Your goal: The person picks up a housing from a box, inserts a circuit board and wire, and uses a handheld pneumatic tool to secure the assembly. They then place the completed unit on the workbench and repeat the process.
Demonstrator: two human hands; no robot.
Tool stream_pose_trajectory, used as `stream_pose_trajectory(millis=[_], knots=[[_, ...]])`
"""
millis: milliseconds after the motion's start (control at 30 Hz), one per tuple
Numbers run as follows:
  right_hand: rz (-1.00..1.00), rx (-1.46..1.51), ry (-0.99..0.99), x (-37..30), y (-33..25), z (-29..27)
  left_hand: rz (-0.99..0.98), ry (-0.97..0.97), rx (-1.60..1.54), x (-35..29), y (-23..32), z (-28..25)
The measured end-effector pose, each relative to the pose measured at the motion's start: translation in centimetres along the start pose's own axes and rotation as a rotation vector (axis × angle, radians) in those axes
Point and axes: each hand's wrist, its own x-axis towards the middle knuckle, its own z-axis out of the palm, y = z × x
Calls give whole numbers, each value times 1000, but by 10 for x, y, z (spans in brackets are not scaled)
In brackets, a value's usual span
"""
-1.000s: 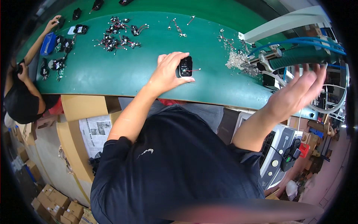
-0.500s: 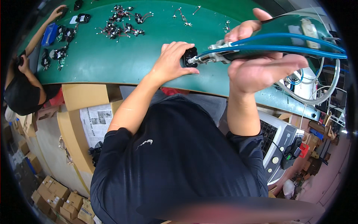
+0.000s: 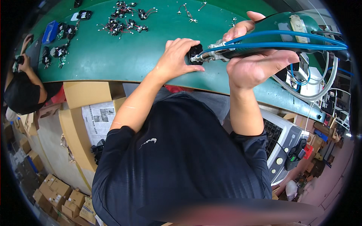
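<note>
My left hand (image 3: pixel 172 56) is closed around a small black housing (image 3: pixel 195 50) on the green tabletop, thumb on the near side and fingers on the far side. My right hand (image 3: pixel 256 71) wraps round the dark body of a power screwdriver (image 3: pixel 269 26), its fingertips showing beyond the tool and its thumb sticking out to the right. The screwdriver lies nearly level in the picture. Its metal nozzle (image 3: pixel 214 55) points left, and the tip overlaps the housing. Whether a screw is in the tip is too small to see. Blue hoses (image 3: pixel 286 46) run along the tool.
Small black assemblies with wires (image 3: pixel 117 27) lie in a far heap. Loose wire leads (image 3: pixel 187 14) are further right. At the left, a person (image 3: pixel 23 90) works beside more black units and a blue bin (image 3: pixel 50 32). An open carton (image 3: pixel 81 137) stands below the bench edge.
The screwdriver and my right hand have shifted slightly left. My left hand stays at the housing. The other person's reaching hand has drawn back from the far units toward their body.
</note>
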Motion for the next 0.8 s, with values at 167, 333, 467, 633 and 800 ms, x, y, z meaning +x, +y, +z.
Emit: stream_pose_trajectory(millis=[167,333,467,633,800], knots=[[23,53,0,-4,3,-2,-76,-39,-49,1,5,-3],[43,69,-31,3,3,-1,-38,3,-23,0,-2,0],[-48,133,55,28,-37,38,-58,-11,-32,-2,0,-2],[52,105,81,24,-43,52,-91,-39,-60,-1,2,-6],[229,144,209,12,-29,58,-88,-70,-85,-1,0,-6]])
